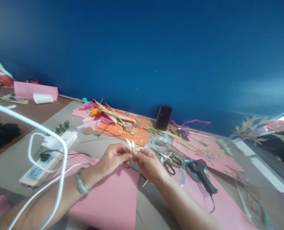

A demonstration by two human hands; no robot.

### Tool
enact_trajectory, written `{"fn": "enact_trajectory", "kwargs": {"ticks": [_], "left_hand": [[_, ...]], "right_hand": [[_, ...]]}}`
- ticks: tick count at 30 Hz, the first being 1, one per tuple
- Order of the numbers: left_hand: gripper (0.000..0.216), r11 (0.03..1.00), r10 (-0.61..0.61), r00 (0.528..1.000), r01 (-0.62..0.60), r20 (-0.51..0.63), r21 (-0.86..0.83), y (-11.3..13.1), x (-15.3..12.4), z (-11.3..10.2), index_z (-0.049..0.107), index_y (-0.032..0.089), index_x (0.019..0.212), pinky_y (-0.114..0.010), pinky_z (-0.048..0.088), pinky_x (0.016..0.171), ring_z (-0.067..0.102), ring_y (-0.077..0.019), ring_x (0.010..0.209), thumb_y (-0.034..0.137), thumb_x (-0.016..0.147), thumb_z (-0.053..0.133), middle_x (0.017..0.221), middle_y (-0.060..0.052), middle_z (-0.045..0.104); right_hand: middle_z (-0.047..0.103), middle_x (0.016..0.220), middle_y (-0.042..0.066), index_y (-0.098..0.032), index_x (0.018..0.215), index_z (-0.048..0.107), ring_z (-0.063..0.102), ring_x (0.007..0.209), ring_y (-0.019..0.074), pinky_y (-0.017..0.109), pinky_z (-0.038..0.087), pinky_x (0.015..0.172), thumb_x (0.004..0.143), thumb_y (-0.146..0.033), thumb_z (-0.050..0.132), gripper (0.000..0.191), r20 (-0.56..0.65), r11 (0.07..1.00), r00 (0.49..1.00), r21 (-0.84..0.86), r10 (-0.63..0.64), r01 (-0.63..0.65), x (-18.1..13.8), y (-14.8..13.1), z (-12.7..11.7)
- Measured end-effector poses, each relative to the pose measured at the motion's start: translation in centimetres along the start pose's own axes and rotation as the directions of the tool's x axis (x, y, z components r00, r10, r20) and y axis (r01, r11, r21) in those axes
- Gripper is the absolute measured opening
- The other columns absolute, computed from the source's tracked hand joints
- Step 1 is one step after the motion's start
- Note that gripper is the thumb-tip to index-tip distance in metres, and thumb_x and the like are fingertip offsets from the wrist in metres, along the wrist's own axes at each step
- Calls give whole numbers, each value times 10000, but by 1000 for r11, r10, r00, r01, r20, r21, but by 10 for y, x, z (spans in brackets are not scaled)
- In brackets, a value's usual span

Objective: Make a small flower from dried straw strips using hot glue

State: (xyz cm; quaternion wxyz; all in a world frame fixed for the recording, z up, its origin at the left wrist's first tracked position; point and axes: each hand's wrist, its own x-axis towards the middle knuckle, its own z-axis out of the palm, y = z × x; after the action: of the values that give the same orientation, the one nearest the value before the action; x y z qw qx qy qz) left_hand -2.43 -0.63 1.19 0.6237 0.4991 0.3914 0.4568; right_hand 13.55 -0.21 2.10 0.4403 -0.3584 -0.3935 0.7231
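Note:
My left hand (114, 157) and my right hand (149, 163) meet above the table, fingertips pinched together. Both are closed on a small pale straw-like bundle (130, 145) whose strips fan upward between them. A green bangle (81, 181) circles my left wrist. A pink paper sheet (113, 201) lies under my forearms. Black-handled scissors (168, 163) rest just right of my right hand.
A black glue gun (201, 172) lies to the right on pink paper. An orange sheet (123, 129) with straw strips, cardboard discs and pipe cleaners sits beyond. A phone (164, 117) leans on the blue wall. A white power strip (48, 156) and white cable (60, 150) are at left.

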Motion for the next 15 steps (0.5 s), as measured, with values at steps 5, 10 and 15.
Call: {"fn": "enact_trajectory", "kwargs": {"ticks": [5, 10, 15], "left_hand": [[197, 999, 29, 1000, -29, -5, -22, 0, 0, 1, 625, 133, 703, -225, 492, 525, 575, -99, 499, 294, 731, 736, 579, 4, 640], [192, 999, 51, 999, -51, -2, -18, -3, 0, 0, 615, 136, 707, -226, 498, 537, 586, -103, 512, 288, 749, 724, 573, 1, 643], [204, 997, 76, 997, -76, -12, -2, -8, 0, -1, 613, 136, 710, -226, 497, 544, 590, -104, 522, 300, 752, 728, 590, -3, 653]], "right_hand": [[571, 614, -24, -177, 673, 648, 465, 589, 108, 257, 393, 613, 668, -333, 800, 217, -68, 996, 996, -77, -56, 51, 1, 4, -1], [536, 579, -39, -183, 688, 656, 454, 573, 107, 247, 376, 593, 672, -349, 788, 213, -95, 985, 989, -141, -110, 96, -1, 5, -1], [553, 602, -31, -186, 707, 652, 507, 605, 121, 257, 409, 635, 714, -297, 738, 140, -76, 967, 984, -209, -164, 145, -3, 5, -3]]}}
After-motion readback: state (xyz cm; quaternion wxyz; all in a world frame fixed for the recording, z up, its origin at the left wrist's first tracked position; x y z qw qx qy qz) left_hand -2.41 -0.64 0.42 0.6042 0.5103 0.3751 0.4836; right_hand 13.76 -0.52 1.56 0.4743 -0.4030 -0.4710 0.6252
